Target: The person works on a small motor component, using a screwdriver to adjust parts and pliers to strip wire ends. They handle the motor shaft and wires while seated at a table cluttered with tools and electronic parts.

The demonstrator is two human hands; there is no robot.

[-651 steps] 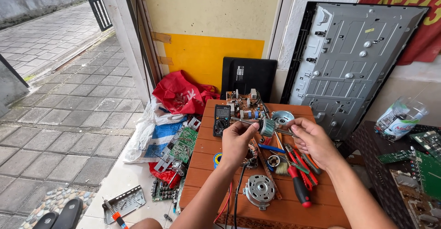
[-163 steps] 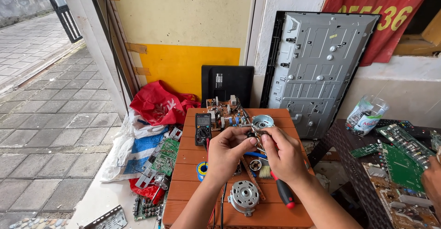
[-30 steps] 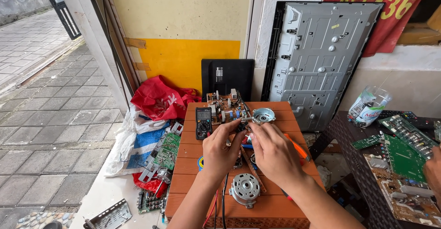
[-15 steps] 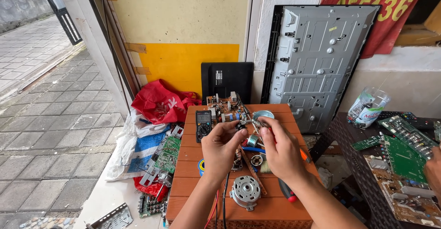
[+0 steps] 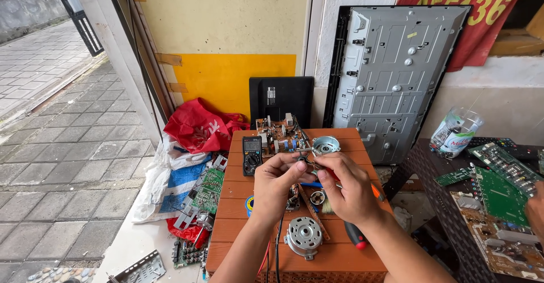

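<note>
My left hand (image 5: 279, 182) and my right hand (image 5: 347, 188) meet over the middle of a small wooden table (image 5: 238, 195). Both pinch a small metal part (image 5: 309, 165) between their fingertips; the fingers hide most of it. Thin black and red wires (image 5: 277, 249) run down from under my left hand toward me. A round silver motor (image 5: 304, 236) lies on the table just below the hands. Beyond them are a black multimeter (image 5: 252, 153), a brown circuit board (image 5: 277, 134) and a round metal housing (image 5: 326, 144).
A red-and-black screwdriver (image 5: 357, 235) and a blue tape roll (image 5: 249, 203) lie by my hands. A grey television back panel (image 5: 391, 73) and black monitor (image 5: 281, 98) lean on the wall. Red bag (image 5: 198, 127) and green boards (image 5: 209, 184) sit left. Another person's hand (image 5: 535, 209) is over boards at right.
My hands have stayed together over the table, pinching the small part, and have drawn slightly toward me. The view has shifted a little.
</note>
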